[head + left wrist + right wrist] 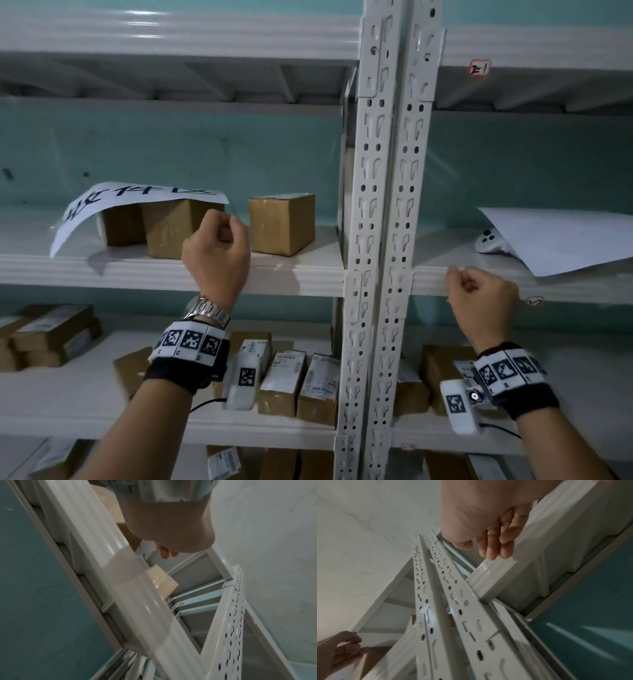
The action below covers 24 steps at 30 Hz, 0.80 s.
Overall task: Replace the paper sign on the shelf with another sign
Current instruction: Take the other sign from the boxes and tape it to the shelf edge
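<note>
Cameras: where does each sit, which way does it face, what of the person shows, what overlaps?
Head: forward and down at the shelf; left hand, right hand, both forearms.
Left wrist: up along the left hand; fingers by a cardboard box.
Right wrist: up along the right hand at the shelf edge; the left hand low left.
Shared: perforated upright, all three.

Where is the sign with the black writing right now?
In the head view, the written sign is on the middle shelf, left of the uprights, draped over brown boxes, just above the left hand.
</note>
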{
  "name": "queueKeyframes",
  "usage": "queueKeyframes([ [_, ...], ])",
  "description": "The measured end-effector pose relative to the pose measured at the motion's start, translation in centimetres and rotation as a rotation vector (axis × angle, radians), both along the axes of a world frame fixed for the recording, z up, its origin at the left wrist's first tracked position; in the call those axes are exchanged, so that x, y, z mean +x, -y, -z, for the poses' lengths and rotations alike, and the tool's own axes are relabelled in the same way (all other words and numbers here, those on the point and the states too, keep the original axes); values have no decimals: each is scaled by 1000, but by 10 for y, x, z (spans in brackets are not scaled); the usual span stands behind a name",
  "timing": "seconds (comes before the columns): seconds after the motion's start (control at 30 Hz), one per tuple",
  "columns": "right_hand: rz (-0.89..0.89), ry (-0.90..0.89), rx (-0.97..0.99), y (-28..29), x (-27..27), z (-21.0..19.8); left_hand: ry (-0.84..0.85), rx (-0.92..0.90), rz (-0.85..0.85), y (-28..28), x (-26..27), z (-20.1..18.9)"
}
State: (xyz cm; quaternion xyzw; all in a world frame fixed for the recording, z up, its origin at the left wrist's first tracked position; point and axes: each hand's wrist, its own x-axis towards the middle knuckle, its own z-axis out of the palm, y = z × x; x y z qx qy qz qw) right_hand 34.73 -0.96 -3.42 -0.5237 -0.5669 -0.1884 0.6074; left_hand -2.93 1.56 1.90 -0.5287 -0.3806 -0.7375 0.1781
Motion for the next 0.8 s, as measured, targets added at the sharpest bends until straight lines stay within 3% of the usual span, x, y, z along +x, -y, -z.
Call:
queueKeyframes([
  [0.1,-27,-17,60,3,-17,-10,140,-25,91,2,-20,-14],
  [0.23,-73,-20,97,0,-35,-15,557,-250,407,2,-46,-21],
  [0.33,-104,-10,114,-5,-47,-16,781,-326,506,-3,-72,-29],
  [0.43,-146,-8,118,-10,-57,-18,848,-389,519,-3,-90,-42],
  [0.63,-227,-19,123,-9,-70,-21,1057,-481,707,-5,-122,-58],
  [0.8,-239,-21,109,-6,-74,-20,1053,-419,599,3,-128,-57],
])
